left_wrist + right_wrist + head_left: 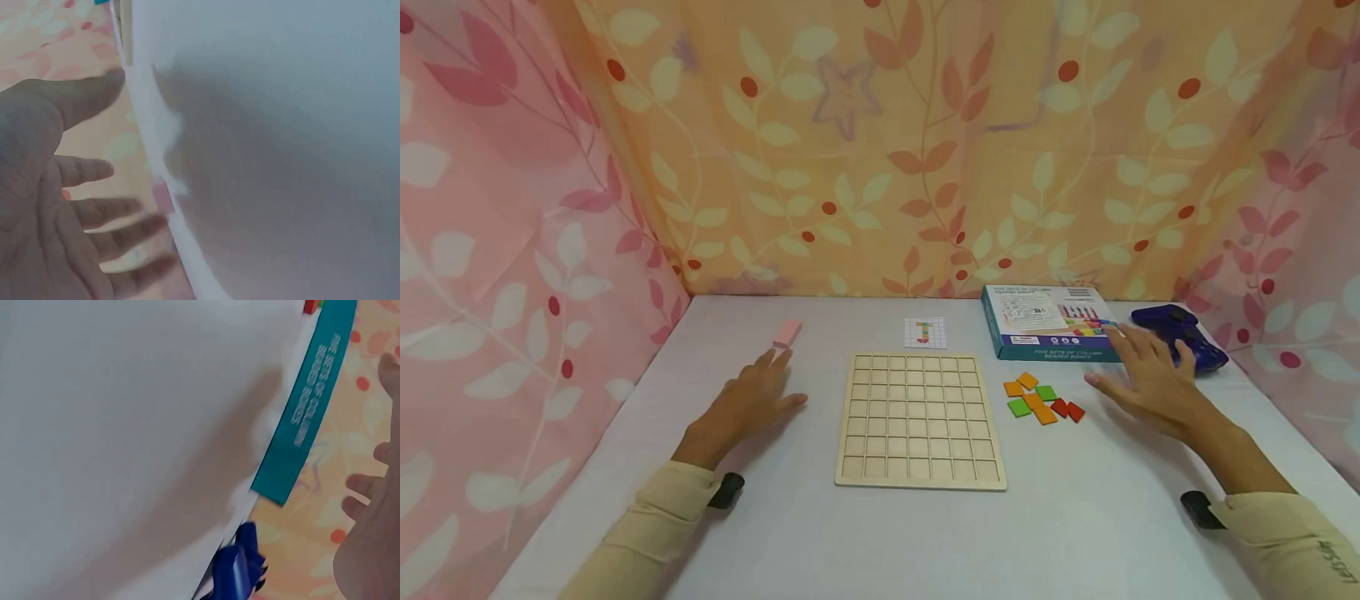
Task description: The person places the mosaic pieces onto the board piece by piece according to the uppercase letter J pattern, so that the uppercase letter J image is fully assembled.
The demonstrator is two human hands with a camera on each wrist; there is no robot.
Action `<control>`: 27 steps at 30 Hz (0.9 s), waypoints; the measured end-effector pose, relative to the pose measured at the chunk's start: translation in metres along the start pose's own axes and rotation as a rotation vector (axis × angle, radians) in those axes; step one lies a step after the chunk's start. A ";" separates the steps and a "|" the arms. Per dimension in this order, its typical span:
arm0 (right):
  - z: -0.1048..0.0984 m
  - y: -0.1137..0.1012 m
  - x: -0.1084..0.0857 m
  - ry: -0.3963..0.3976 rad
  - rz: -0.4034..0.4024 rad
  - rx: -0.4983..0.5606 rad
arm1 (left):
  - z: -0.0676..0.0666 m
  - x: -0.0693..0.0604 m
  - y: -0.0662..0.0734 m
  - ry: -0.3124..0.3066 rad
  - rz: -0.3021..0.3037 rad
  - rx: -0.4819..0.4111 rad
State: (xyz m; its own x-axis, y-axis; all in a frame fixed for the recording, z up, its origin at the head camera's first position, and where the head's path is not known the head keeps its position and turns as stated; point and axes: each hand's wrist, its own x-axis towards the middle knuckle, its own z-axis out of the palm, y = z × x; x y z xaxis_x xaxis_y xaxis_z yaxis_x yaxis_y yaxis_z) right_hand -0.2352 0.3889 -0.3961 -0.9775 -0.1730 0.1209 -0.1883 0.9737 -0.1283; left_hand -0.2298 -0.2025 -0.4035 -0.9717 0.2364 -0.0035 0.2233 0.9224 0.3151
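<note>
The pink block (pixel 787 333) lies beyond the far left corner of the wooden grid board (pixel 919 428), its long axis slanting, far end turned rightward. By its near end hangs the left hand (pixel 747 408), fingers and thumb spread, pinching nothing; whether it touches is unclear. A pinch across the block's narrow width would likely hold it best. Right of the board lie orange, green and red square tiles (pixel 1034 401); such thin pieces probably need fingertips on opposite edges. Beyond the board's far right corner, the "Five Sets of Column Beaded Boxes" carton (pixel 1045 321) runs left to right, its titled teal side facing the person. The right hand (pixel 1153 383), fingers loosely bent, thumb apart, grips nothing.
</note>
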 end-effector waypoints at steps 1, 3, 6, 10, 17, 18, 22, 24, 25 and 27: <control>0.000 -0.005 0.002 -0.013 -0.003 0.013 | 0.000 0.002 0.003 -0.006 0.010 -0.027; 0.000 -0.017 0.006 -0.040 -0.017 0.041 | 0.002 0.005 0.011 -0.011 0.022 -0.110; 0.000 -0.033 0.012 -0.084 -0.035 0.094 | 0.006 0.009 0.024 -0.030 0.048 -0.248; 0.003 -0.052 0.021 -0.113 -0.050 0.186 | 0.011 0.011 0.041 -0.073 0.060 -0.398; 0.014 -0.073 0.035 -0.139 -0.055 0.281 | 0.024 0.014 0.057 -0.032 0.029 -0.470; 0.016 -0.074 0.036 -0.141 -0.055 0.285 | 0.025 0.014 0.057 -0.022 0.025 -0.467; 0.021 -0.077 0.042 -0.149 -0.057 0.271 | 0.028 0.015 0.059 -0.009 0.017 -0.461; 0.023 -0.077 0.045 -0.157 -0.058 0.262 | 0.028 0.016 0.059 -0.018 0.011 -0.463; 0.024 -0.078 0.046 -0.163 -0.057 0.259 | 0.028 0.016 0.059 -0.023 0.007 -0.464; 0.025 -0.078 0.049 -0.176 -0.052 0.256 | 0.028 0.016 0.059 -0.031 0.004 -0.466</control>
State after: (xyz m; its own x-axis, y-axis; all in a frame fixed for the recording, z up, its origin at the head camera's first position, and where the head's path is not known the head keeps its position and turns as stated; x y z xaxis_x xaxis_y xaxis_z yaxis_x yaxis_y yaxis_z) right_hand -0.2705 0.3013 -0.4044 -0.9631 -0.2666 -0.0358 -0.2347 0.8979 -0.3724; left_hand -0.2303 -0.1357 -0.4120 -0.9664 0.2556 -0.0275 0.1617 0.6873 0.7081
